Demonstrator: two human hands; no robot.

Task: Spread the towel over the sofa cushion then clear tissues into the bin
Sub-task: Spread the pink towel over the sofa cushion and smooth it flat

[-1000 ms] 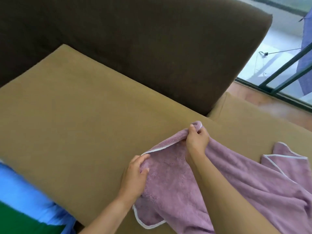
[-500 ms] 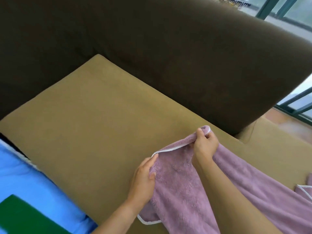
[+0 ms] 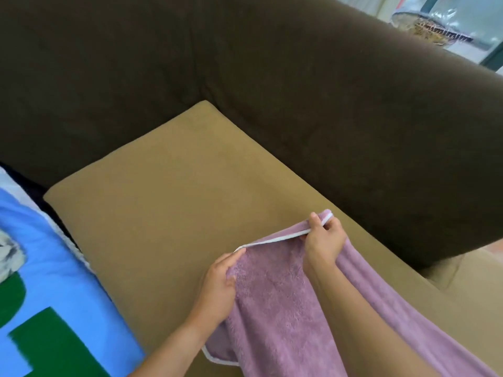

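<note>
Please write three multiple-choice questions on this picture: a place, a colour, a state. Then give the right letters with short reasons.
1. Where does the right hand hold the towel?
A. in the middle of the cloth
B. at its white-trimmed edge
C. nowhere

2. What colour is the seat cushion?
A. tan
B. red
C. white

3. In what state is the towel?
A. spread flat over the whole cushion
B. folded in a neat square
C. bunched, gripped by both hands

Answers:
1 B: it pinches the white trim.
2 A: the bare cushion is tan.
3 C: the left hand grips it too, and most of the cushion is uncovered.
</note>
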